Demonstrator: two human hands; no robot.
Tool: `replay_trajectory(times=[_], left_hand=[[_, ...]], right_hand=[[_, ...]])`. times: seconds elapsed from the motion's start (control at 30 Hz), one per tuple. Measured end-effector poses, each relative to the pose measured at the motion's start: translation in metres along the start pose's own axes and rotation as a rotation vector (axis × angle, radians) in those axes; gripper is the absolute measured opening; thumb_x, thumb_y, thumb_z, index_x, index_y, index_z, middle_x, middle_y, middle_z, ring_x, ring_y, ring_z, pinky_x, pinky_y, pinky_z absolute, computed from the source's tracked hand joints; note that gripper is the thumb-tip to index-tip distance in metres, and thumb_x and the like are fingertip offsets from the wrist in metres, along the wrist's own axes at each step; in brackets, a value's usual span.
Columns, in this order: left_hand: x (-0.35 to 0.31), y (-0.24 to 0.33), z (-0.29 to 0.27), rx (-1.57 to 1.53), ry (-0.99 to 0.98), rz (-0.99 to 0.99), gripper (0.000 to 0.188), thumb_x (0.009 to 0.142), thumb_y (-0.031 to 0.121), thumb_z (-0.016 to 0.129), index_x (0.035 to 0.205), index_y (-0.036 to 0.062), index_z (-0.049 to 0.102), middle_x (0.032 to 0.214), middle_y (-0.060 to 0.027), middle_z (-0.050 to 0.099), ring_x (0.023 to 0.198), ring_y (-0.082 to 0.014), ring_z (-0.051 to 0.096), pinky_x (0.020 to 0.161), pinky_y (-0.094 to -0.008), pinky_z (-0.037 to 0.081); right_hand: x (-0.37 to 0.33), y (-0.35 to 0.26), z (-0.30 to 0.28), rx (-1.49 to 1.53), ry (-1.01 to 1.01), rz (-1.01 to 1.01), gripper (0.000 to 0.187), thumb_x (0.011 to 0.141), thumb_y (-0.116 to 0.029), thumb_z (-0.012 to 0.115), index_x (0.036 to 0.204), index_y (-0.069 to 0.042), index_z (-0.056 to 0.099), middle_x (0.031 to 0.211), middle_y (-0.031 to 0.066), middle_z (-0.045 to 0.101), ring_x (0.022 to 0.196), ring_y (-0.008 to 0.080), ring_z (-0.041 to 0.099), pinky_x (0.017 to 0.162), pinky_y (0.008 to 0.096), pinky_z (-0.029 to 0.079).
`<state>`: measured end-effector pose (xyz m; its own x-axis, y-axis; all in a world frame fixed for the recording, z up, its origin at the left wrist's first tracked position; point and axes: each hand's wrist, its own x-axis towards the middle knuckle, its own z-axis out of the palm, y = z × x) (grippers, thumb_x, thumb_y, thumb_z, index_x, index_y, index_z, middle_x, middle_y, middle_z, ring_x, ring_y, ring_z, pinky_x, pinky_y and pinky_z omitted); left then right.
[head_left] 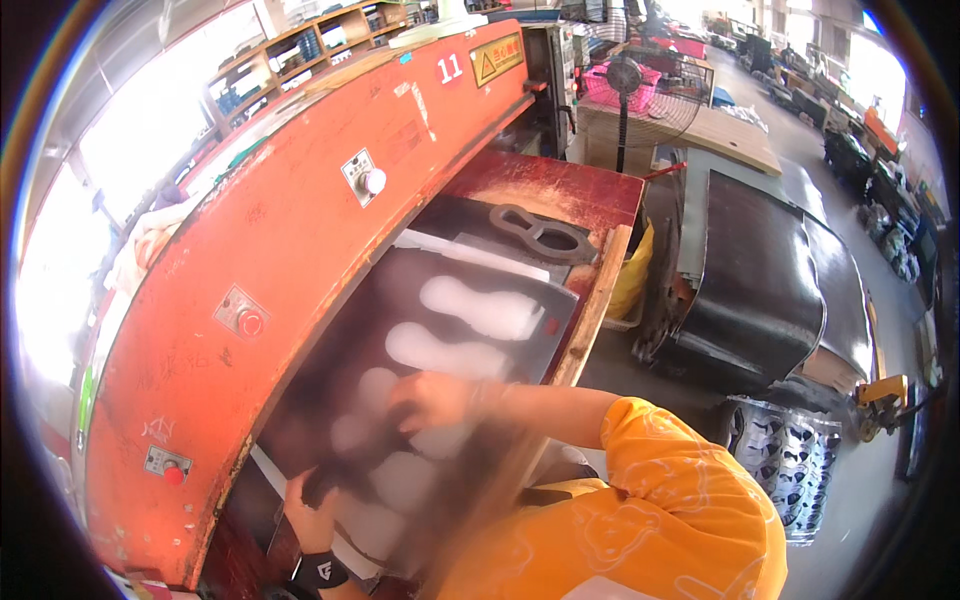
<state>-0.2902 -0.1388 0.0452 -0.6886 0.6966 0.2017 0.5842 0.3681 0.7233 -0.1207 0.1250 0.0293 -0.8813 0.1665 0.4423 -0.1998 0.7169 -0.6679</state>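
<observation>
A dark sheet [400,290] lies on the bed of a red press, with several pale sole-shaped areas [445,350] across it; I cannot tell whether they are holes or pieces. Over the middle of these my right hand [435,400] is curled and blurred, its fingertips low above the sheet. Down by the sheet's near left end, my left hand [310,515], with a black wristband, is bent around a small dark piece too smeared to name. A dark sole-shaped cutting die [541,235] rests at the far right end of the bed.
The press's orange-red beam [300,240] crosses above the bed, carrying red buttons [250,321]. A wooden strip [590,320] edges the bed. To the right, black sheets [755,290] drape over a stand, and a punched sheet [780,465] is beside it. A fan [624,75] stands behind.
</observation>
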Motion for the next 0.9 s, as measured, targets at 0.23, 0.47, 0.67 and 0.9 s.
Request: replay_trajectory(times=[0.23, 0.47, 0.67, 0.9], left_hand=[[0.025, 0.028, -0.018, 0.36, -0.255, 0.106, 0.037, 0.061, 0.006, 0.08, 0.094, 0.0008, 0.063, 0.089, -0.013, 0.066, 0.083, -0.0259, 0.065, 0.078, -0.0342, 0.05], [0.039, 0.05, -0.003, 0.311, -0.41, 0.087, 0.028, 0.067, 0.015, 0.078, 0.089, 0.0003, 0.07, 0.085, -0.0162, 0.069, 0.079, -0.0313, 0.066, 0.074, -0.0348, 0.05], [0.014, 0.108, -0.006, 0.397, -0.25, 0.811, 0.023, 0.063, 0.01, 0.07, 0.085, 0.006, 0.071, 0.084, -0.0113, 0.069, 0.075, -0.0303, 0.066, 0.069, -0.0387, 0.053], [-0.015, 0.095, 0.027, 0.461, 0.08, 0.932, 0.058, 0.062, 0.009, 0.069, 0.119, 0.0137, 0.062, 0.131, -0.0104, 0.052, 0.124, -0.0269, 0.047, 0.106, -0.0444, 0.034]], right_hand=[[0.003, -0.003, 0.011, -0.06, -0.076, -0.034, 0.029, 0.075, -0.026, 0.07, 0.099, -0.012, 0.065, 0.094, 0.0124, 0.063, 0.088, 0.0328, 0.061, 0.077, 0.0434, 0.05], [-0.007, -0.024, -0.001, -0.079, -0.074, 0.035, 0.028, 0.071, -0.021, 0.073, 0.095, -0.01, 0.065, 0.094, 0.0118, 0.064, 0.085, 0.0324, 0.063, 0.075, 0.0418, 0.051], [-0.019, -0.005, -0.004, 0.623, -0.232, 0.167, 0.046, 0.085, -0.042, 0.064, 0.115, -0.006, 0.061, 0.111, 0.011, 0.064, 0.105, 0.023, 0.059, 0.09, 0.0388, 0.047], [-0.049, -0.067, -0.004, 0.986, -0.029, 0.713, 0.041, 0.092, -0.023, 0.057, 0.125, -0.001, 0.05, 0.118, 0.01, 0.058, 0.106, 0.018, 0.055, 0.094, 0.0332, 0.044]])
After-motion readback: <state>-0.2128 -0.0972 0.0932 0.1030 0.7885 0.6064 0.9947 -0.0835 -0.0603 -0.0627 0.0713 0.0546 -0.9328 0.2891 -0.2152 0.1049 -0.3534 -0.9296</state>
